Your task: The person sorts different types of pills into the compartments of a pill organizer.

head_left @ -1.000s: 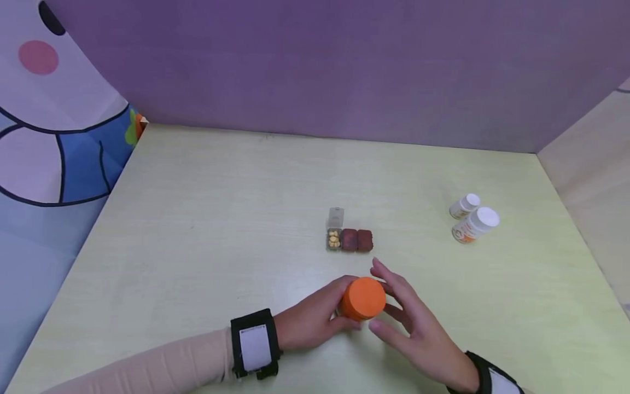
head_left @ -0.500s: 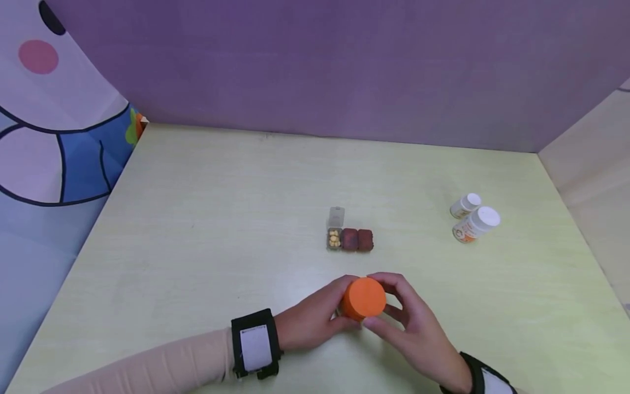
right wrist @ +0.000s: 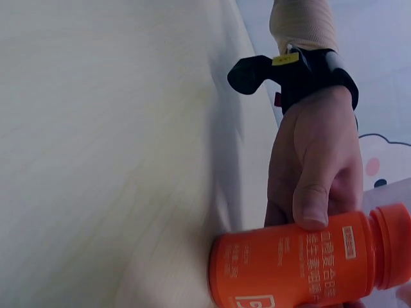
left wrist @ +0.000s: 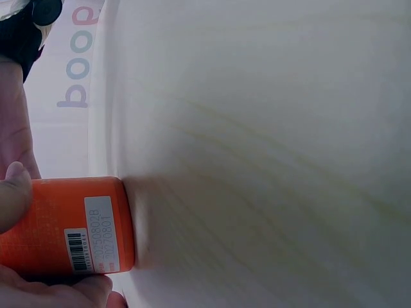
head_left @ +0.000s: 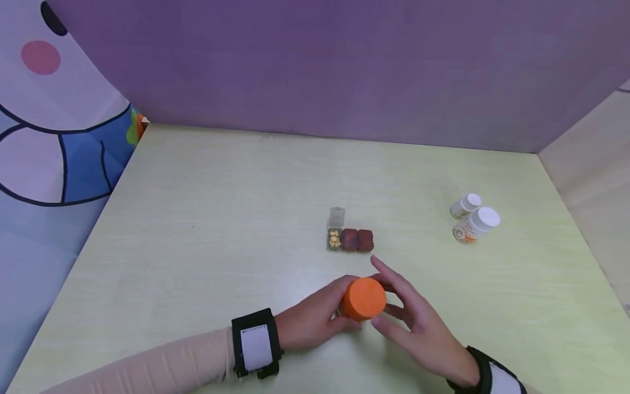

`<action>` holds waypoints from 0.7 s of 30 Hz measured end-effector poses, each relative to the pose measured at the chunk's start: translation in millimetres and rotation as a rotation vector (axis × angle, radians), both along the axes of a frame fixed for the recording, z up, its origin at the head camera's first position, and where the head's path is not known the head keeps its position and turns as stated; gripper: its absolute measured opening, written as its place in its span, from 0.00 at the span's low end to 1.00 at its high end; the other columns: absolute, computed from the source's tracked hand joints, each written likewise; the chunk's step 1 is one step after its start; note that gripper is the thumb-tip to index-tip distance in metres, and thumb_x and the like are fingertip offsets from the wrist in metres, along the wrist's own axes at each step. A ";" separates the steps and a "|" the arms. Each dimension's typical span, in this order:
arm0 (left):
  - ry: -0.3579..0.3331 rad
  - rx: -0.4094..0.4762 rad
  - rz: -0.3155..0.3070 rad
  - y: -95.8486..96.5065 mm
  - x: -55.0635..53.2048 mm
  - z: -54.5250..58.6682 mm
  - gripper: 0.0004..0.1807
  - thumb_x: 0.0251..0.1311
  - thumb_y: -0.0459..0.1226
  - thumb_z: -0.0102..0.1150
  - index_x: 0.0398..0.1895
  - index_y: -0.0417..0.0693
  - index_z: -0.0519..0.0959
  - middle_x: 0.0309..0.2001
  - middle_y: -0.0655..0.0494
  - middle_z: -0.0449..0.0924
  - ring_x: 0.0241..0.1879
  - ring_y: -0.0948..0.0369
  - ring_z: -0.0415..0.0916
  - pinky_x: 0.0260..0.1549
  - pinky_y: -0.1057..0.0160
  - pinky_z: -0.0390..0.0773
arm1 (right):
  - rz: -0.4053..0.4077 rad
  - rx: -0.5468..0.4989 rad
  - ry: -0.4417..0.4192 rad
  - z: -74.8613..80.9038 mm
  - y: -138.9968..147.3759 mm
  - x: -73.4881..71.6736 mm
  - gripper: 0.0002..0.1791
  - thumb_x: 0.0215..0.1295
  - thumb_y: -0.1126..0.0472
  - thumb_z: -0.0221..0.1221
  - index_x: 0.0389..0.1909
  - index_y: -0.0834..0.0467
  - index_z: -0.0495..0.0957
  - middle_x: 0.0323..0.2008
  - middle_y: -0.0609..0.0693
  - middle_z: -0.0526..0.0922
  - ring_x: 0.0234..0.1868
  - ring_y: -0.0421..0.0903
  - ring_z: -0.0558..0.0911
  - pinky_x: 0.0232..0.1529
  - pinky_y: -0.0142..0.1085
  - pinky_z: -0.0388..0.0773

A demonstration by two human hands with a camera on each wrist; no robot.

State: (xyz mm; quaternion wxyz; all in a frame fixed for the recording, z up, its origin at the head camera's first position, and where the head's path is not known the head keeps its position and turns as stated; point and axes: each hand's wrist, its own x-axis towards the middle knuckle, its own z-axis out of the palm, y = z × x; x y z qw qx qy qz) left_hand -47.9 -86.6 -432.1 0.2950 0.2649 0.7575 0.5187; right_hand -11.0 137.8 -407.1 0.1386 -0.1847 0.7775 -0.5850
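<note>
In the head view, my left hand [head_left: 312, 320] grips an orange pill bottle [right wrist: 289, 264] around its body. The bottle stands upright on the table, its orange screw cap [head_left: 364, 298] on top. At the cap's right side is my right hand [head_left: 425, 334], fingers spread and thumb by the rim; whether a fingertip touches the cap I cannot tell. Beyond the hands lies a small pill box with dark red compartments [head_left: 357, 240]. Its left compartment's clear lid [head_left: 337, 216] is up, and several beige tablets [head_left: 334, 239] lie inside.
Two white pill bottles with white caps, a small one [head_left: 465, 206] and a larger one [head_left: 475, 225], stand close together at the right. A purple panel [head_left: 334, 71] borders the back of the pale table [head_left: 211, 186]. A cartoon-printed panel [head_left: 83, 158] is at the left.
The right hand closed its fingers on the cap half a second ago, then spread them and drew slightly back to the right. The left hand and bottle stay in place.
</note>
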 end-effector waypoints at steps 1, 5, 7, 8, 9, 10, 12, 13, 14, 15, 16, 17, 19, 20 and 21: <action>0.006 -0.003 -0.002 -0.2 0.1 0.0 0.33 0.66 0.34 0.66 0.71 0.49 0.63 0.65 0.60 0.70 0.64 0.66 0.68 0.69 0.59 0.66 | 0.011 -0.004 0.008 0.0 0.9 -0.4 0.42 0.70 0.69 0.62 0.80 0.45 0.56 0.62 0.51 0.73 0.64 0.43 0.72 0.57 0.38 0.79; -0.004 -0.015 0.008 0.0 0.7 1.2 0.32 0.66 0.35 0.66 0.70 0.51 0.63 0.64 0.62 0.71 0.63 0.68 0.69 0.68 0.61 0.66 | 0.021 -0.004 0.020 -0.2 1.2 -2.0 0.35 0.71 0.68 0.61 0.76 0.47 0.64 0.64 0.48 0.73 0.64 0.42 0.72 0.57 0.40 0.79; -0.010 -0.018 0.014 0.3 0.9 1.7 0.32 0.66 0.35 0.66 0.70 0.52 0.64 0.63 0.63 0.71 0.62 0.68 0.69 0.68 0.62 0.66 | 0.006 0.004 0.018 -0.6 -0.2 -2.4 0.33 0.71 0.67 0.62 0.73 0.47 0.67 0.64 0.46 0.73 0.64 0.43 0.72 0.57 0.43 0.80; -0.015 -0.019 0.017 0.5 0.9 2.0 0.32 0.66 0.35 0.66 0.69 0.52 0.64 0.63 0.63 0.71 0.62 0.68 0.69 0.68 0.63 0.66 | -0.004 0.008 0.014 -0.9 -1.2 -2.4 0.32 0.70 0.66 0.63 0.72 0.47 0.68 0.64 0.46 0.74 0.64 0.44 0.72 0.57 0.46 0.80; -0.017 -0.018 0.020 0.7 1.1 2.7 0.32 0.66 0.35 0.66 0.70 0.52 0.64 0.63 0.63 0.71 0.62 0.68 0.69 0.68 0.63 0.66 | -0.019 0.014 0.007 -1.2 -2.3 -2.4 0.31 0.69 0.65 0.64 0.70 0.47 0.69 0.63 0.45 0.74 0.64 0.45 0.73 0.56 0.49 0.79; -0.016 -0.016 0.021 0.9 1.2 2.7 0.32 0.66 0.35 0.66 0.70 0.52 0.64 0.63 0.63 0.71 0.62 0.68 0.69 0.68 0.63 0.66 | -0.036 0.023 0.000 -1.6 -3.5 -2.2 0.30 0.68 0.64 0.66 0.69 0.48 0.69 0.63 0.45 0.74 0.63 0.47 0.73 0.56 0.52 0.79; -0.016 -0.012 0.022 1.2 1.6 2.6 0.32 0.66 0.35 0.66 0.70 0.52 0.64 0.64 0.64 0.71 0.62 0.68 0.69 0.68 0.63 0.66 | -0.070 0.033 -0.016 -2.6 -5.6 -2.0 0.29 0.66 0.63 0.68 0.65 0.49 0.70 0.61 0.45 0.75 0.63 0.52 0.72 0.54 0.57 0.79; -0.014 -0.010 0.021 1.1 1.9 2.3 0.32 0.66 0.35 0.66 0.70 0.52 0.64 0.64 0.64 0.71 0.62 0.68 0.69 0.68 0.63 0.66 | -0.085 0.036 -0.022 -3.2 -6.8 -1.9 0.29 0.65 0.62 0.69 0.64 0.49 0.70 0.60 0.45 0.75 0.63 0.53 0.72 0.53 0.58 0.78; -0.010 -0.008 0.020 1.1 2.1 2.2 0.32 0.66 0.35 0.66 0.70 0.52 0.64 0.64 0.64 0.71 0.62 0.68 0.69 0.68 0.63 0.66 | -0.094 0.036 -0.019 -4.0 -7.8 -1.8 0.29 0.64 0.63 0.70 0.63 0.51 0.69 0.59 0.46 0.75 0.62 0.55 0.72 0.53 0.59 0.78; -0.005 -0.009 0.019 1.0 2.2 1.9 0.32 0.67 0.35 0.66 0.70 0.52 0.64 0.64 0.63 0.71 0.62 0.68 0.69 0.68 0.63 0.66 | -0.103 0.041 -0.020 -4.6 -8.4 -1.8 0.30 0.63 0.62 0.71 0.63 0.51 0.69 0.59 0.46 0.74 0.62 0.55 0.72 0.52 0.59 0.78; 0.007 -0.009 0.016 0.9 2.2 1.1 0.32 0.67 0.35 0.65 0.70 0.52 0.64 0.64 0.63 0.71 0.63 0.67 0.69 0.68 0.62 0.66 | -0.106 0.048 -0.023 -4.7 -8.4 -1.7 0.32 0.62 0.62 0.71 0.64 0.49 0.68 0.59 0.47 0.74 0.62 0.55 0.72 0.52 0.58 0.78; 0.008 -0.010 0.015 0.9 2.3 1.0 0.32 0.67 0.35 0.65 0.71 0.52 0.64 0.64 0.63 0.71 0.63 0.67 0.68 0.68 0.62 0.66 | -0.102 0.054 -0.019 -5.1 -8.0 -1.9 0.34 0.62 0.62 0.71 0.66 0.48 0.66 0.59 0.47 0.74 0.62 0.53 0.72 0.52 0.57 0.78; 0.010 -0.012 0.013 0.6 2.0 0.8 0.32 0.67 0.35 0.65 0.71 0.52 0.64 0.65 0.63 0.70 0.64 0.67 0.68 0.69 0.61 0.66 | -0.078 0.064 -0.005 -5.0 -6.2 -2.0 0.39 0.64 0.62 0.70 0.72 0.46 0.63 0.61 0.48 0.74 0.62 0.50 0.72 0.54 0.54 0.79; 0.011 -0.014 0.012 0.7 1.8 0.8 0.32 0.67 0.35 0.65 0.71 0.52 0.63 0.65 0.63 0.70 0.64 0.67 0.68 0.69 0.61 0.66 | -0.061 0.066 -0.001 -4.5 -4.6 -2.0 0.42 0.65 0.63 0.69 0.75 0.45 0.60 0.62 0.49 0.73 0.63 0.47 0.72 0.55 0.51 0.79; 0.012 -0.015 0.010 0.8 1.5 0.7 0.32 0.67 0.35 0.65 0.71 0.52 0.63 0.65 0.62 0.70 0.64 0.67 0.68 0.69 0.61 0.66 | -0.044 0.070 0.000 -3.9 -2.9 -2.0 0.43 0.66 0.63 0.68 0.77 0.43 0.58 0.63 0.50 0.72 0.63 0.45 0.71 0.55 0.49 0.80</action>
